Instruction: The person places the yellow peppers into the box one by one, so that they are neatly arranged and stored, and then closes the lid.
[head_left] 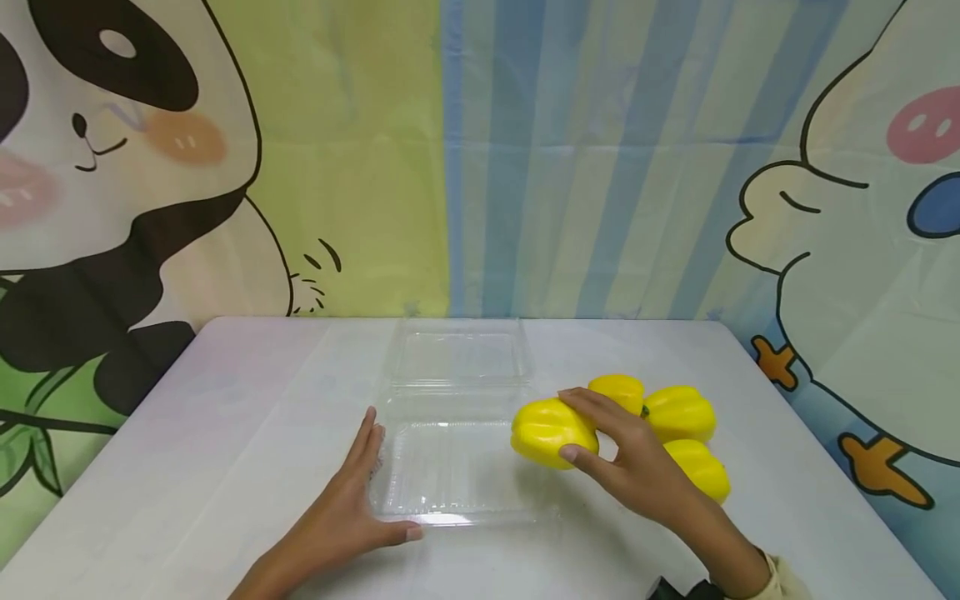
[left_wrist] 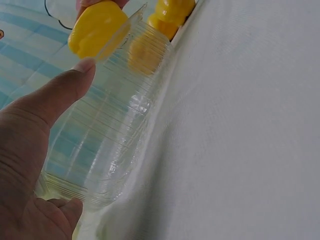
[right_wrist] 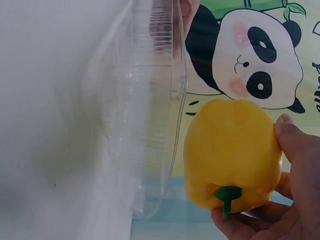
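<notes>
1. From here I see the right hand (head_left: 626, 454) gripping a yellow pepper (head_left: 551, 432), thumb on one side and fingers on the other, above the right-hand end of the clear container (head_left: 442, 471).
2. The left hand (head_left: 348, 492) is spread open at the container's left end, thumb by the front edge; it seems to be steadying it.
3. The lid (head_left: 461, 358) lies folded back, away from the person, on the white surface (head_left: 210, 450).
4. Three other peppers (head_left: 681, 414) sit together to the right, outside the container.
5. I'd call this the carrying step; the next move seems to call for lowering the pepper past the rim, then letting go.
</notes>
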